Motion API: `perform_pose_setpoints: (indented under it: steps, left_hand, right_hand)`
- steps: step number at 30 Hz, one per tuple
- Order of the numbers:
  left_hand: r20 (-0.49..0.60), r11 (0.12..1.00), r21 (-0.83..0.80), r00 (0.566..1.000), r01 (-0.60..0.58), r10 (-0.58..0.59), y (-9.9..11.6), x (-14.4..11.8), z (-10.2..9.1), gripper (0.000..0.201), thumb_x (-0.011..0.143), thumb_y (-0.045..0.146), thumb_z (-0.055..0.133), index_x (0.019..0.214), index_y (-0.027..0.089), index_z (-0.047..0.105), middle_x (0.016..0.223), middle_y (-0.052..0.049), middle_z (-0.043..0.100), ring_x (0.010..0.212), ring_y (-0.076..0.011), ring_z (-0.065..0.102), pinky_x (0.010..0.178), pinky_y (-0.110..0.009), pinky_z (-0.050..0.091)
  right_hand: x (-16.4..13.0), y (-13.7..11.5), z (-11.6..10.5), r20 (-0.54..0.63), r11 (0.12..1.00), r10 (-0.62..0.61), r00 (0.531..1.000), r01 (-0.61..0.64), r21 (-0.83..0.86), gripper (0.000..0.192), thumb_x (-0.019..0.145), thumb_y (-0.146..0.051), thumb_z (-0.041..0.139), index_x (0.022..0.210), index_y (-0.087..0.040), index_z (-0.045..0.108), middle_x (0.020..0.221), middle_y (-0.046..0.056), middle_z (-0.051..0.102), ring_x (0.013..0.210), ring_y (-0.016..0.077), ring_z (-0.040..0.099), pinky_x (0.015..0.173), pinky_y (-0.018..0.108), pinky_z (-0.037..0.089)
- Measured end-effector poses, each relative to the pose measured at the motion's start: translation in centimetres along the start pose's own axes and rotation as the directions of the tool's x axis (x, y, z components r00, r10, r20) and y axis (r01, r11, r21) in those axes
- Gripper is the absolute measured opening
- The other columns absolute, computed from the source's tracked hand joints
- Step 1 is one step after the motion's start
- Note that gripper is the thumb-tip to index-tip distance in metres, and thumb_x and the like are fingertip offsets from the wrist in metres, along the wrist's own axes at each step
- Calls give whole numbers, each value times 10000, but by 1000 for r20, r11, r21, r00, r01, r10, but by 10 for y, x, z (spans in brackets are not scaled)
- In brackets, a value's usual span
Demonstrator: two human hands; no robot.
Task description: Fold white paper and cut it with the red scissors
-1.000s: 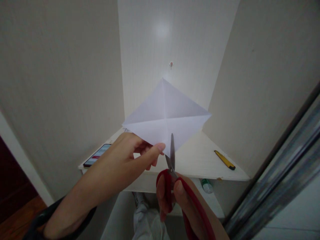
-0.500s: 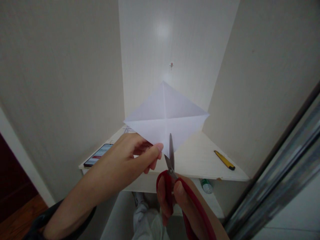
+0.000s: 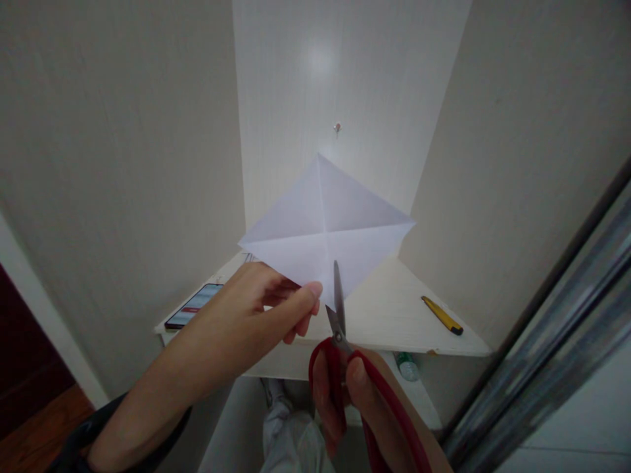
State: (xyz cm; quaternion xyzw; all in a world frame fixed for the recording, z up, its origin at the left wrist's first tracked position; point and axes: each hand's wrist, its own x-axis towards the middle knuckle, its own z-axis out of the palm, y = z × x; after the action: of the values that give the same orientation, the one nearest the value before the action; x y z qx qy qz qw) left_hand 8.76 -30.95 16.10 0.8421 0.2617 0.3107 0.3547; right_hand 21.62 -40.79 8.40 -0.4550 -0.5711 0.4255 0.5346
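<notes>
My left hand point(image 3: 261, 309) pinches the lower left edge of a white square of paper point(image 3: 325, 230), held up like a diamond with two creases crossing at its middle. My right hand point(image 3: 340, 401) grips red-handled scissors point(image 3: 340, 328) from below. The blades point upward and sit at the paper's bottom corner, along the vertical crease, just right of my left thumb tip.
A white corner shelf point(image 3: 394, 315) lies behind the paper, with a phone point(image 3: 192, 306) at its left end and a yellow utility knife point(image 3: 442, 315) at the right. A green-capped bottle point(image 3: 407, 366) rests on a lower shelf. Walls close in on both sides; a metal rail point(image 3: 557, 348) runs at right.
The paper dipped slightly and came back up. The scissor blades have moved a little higher into the bottom corner. Both hands keep their grips.
</notes>
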Motion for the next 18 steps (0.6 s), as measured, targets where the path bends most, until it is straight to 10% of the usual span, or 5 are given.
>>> perform_pose_setpoints:
  steps: [18]
  left_hand:
    - [-13, 998, -44, 999, 38, -39, 5, -1, 1, 345, 767, 350, 483, 458, 206, 430, 455, 48, 463, 430, -88, 435, 420, -198, 327]
  right_hand:
    - [-5, -1, 4, -44, 1000, 6, 999, -6, 5, 566, 882, -679, 305, 624, -192, 432, 566, -2, 421, 531, 114, 408, 556, 260, 324]
